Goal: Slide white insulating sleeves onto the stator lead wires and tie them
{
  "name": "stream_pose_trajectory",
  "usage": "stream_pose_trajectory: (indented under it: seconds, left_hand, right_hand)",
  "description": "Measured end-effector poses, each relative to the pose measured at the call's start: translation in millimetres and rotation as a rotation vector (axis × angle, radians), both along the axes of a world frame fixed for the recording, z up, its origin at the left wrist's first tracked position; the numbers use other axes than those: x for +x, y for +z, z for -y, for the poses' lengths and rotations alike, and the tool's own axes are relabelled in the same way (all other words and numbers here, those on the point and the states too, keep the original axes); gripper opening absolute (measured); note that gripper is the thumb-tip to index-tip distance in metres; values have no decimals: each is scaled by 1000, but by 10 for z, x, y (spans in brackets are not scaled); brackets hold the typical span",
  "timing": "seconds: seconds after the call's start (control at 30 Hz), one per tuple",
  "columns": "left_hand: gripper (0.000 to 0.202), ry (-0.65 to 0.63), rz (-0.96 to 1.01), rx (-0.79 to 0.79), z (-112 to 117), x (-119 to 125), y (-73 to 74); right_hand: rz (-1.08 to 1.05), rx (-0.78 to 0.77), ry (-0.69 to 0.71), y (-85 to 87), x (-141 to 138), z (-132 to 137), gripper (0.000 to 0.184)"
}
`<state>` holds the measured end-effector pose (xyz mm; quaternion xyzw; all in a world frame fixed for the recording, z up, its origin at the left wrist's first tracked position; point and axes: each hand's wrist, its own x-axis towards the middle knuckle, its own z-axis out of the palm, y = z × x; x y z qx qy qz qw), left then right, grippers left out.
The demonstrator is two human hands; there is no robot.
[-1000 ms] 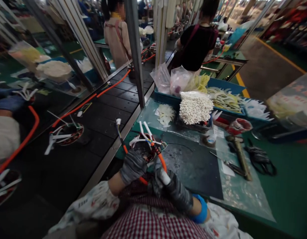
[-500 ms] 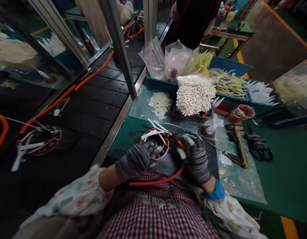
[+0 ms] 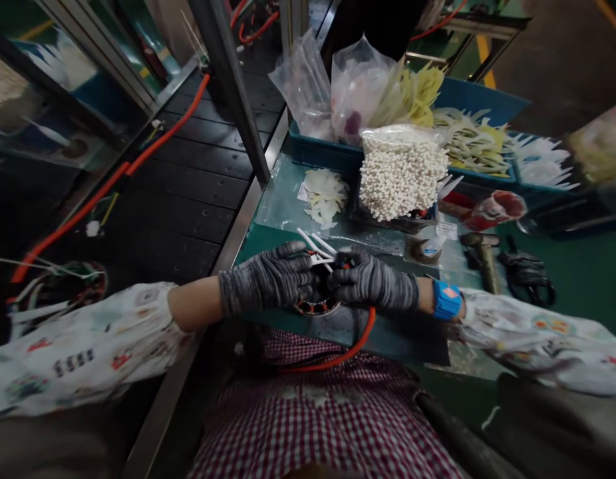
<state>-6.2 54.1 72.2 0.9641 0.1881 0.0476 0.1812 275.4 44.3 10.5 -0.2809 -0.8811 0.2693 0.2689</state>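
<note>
A motor stator (image 3: 315,307), a ring with copper windings, lies on the table in front of me. My left hand (image 3: 273,276), in a grey striped glove, curls over its left side, fingertips closed on the white sleeved wires (image 3: 315,243) that rise from it. From the right, my right hand (image 3: 372,279), gloved alike, pinches the end of an orange cable (image 3: 362,342) where it meets those wires. Both hands hover over the ring and hide much of it. The cable loops down toward my checked apron (image 3: 312,412).
Behind the hands lie a bag of white beads or sticks (image 3: 402,176) and pale yellow slips (image 3: 325,193). Blue bins (image 3: 328,154) stand at the back. A hammer (image 3: 485,263) and black cord (image 3: 525,273) lie right. A dark slatted conveyor (image 3: 188,206) with another stator (image 3: 83,283) runs left.
My right hand has moved left to the wires above the stator, bringing the cable end along. My left hand has shifted from the ring's front up to the wires. The view has tilted down.
</note>
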Motion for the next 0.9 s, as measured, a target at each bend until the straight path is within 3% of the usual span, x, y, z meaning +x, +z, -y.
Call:
stream_pose_trajectory:
  seconds: [0.1,0.13,0.17,0.2,0.3,0.33,0.4,0.47,0.53,0.63,0.73,0.83,0.9]
  left_hand:
    - [25,26,-64,-62,-65,-4,-7]
    - [16,22,-85,-73,-98,-3,1]
    - [6,2,-95,-76,-134,6,17]
    - [13,-28,-88,-71,-173,25,39]
    - [36,-16,9,-34,-288,160,113]
    - [44,26,38,-24,-326,231,129]
    - [60,111,41,-18,-404,395,133]
    - [58,104,2,-73,-485,549,102]
    - [38,34,20,-225,-562,656,51]
    - [38,-13,153,-652,-639,702,-39]
    - [55,123,220,-1022,-650,677,-124]
    - [59,198,205,-1155,-641,670,-184]
    - [57,186,194,-1177,-647,680,-199]
  right_hand:
    - [-23,245,85,-129,122,205,21]
    - [-31,347,34,-174,144,301,24]
    - [-31,434,-72,-225,148,415,27]
    - [-24,480,-228,-281,129,546,30]
    - [15,369,-769,-446,-17,973,43]
    - [28,298,-883,-478,-68,1097,45]
    - [49,205,-967,-466,-113,1267,39]
    - [62,236,-956,-344,-49,1307,30]
    - [82,350,-962,-163,109,1233,27]
    - [135,446,-958,16,364,1031,31]
    - [92,503,-899,-23,451,929,43]
    - [17,495,-692,-109,350,1012,52]
    - [-31,393,-557,-88,225,1107,46]
